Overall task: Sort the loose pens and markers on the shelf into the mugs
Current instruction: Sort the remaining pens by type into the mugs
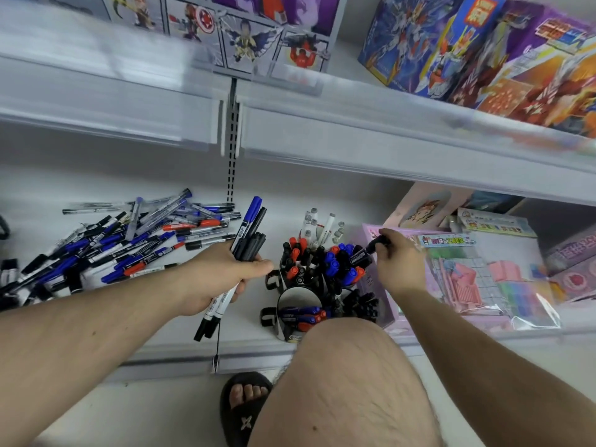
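Your left hand (219,279) is gripping a bundle of markers (240,253), its fingers curled tight round the middle of the bunch, so that the capped ends are fanning up past the thumb and two white barrels with black tips are poking out below the palm. Your right hand (398,262) is pinching a single black marker (366,251) between thumb and fingers, and its lower end is dipping in among the markers already standing in the mugs (309,285), a cluster of dark holders crammed with red, blue and black caps, with some white-bodied pens rising at the back. The nearest mug is showing blue and red markers lying inside it. The mugs are sitting on the white shelf (251,337), between your two hands. To the left, the loose pile of pens and markers (129,240) is sprawling across the shelf, well apart from the mugs. To the right, pink packaged toys (483,279) are lying just beside the mugs. Your bare knee (348,366) is pressing up close to the shelf edge, hiding part of the nearest mug.
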A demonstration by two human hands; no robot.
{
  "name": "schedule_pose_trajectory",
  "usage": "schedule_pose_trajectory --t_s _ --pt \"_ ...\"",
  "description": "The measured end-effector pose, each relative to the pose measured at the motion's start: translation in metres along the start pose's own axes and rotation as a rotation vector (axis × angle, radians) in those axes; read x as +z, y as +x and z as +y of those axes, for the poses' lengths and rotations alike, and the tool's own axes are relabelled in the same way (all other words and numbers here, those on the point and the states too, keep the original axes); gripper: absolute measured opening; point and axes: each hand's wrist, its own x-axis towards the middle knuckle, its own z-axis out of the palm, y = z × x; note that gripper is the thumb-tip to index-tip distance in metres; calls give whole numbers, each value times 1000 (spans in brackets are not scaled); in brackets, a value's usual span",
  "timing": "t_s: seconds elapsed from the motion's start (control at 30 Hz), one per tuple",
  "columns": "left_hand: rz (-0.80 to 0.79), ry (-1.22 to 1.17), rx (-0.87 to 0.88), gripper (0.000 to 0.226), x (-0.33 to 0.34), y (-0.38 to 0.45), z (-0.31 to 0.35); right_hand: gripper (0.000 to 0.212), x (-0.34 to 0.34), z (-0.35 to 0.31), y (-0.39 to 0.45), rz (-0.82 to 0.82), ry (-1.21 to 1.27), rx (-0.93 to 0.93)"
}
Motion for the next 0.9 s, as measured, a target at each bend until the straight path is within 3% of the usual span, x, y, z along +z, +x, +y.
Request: schedule_pose_trajectory --t_s 0.2,0.37,0.5,0.57,0.63,0.7,0.8,0.9 --pt "15 -22 5 17 -1 3 -3 34 38 7 -10 -241 -210 -72" --pt "21 1 16 16 -3 5 -6 61 56 21 -22 -515 -562 -26" --pt "25 10 16 17 -5 5 -6 69 48 14 -21 -595 -611 62" --pt "22 -6 19 18 -4 3 -3 68 39 -2 -18 -557 -616 57" --pt "10 -44 17 20 -3 0 2 61 26 -28 -15 -414 -459 22" --pt "-18 -72 24 21 -1 -4 7 47 8 -68 -15 -376 -55 57" --pt "-35 -79 68 24 3 -13 14 22 -22 -128 -17 -557 382 105" --pt "-1 -76 139 26 9 -23 22 30 -46 -176 -26 -741 377 31"
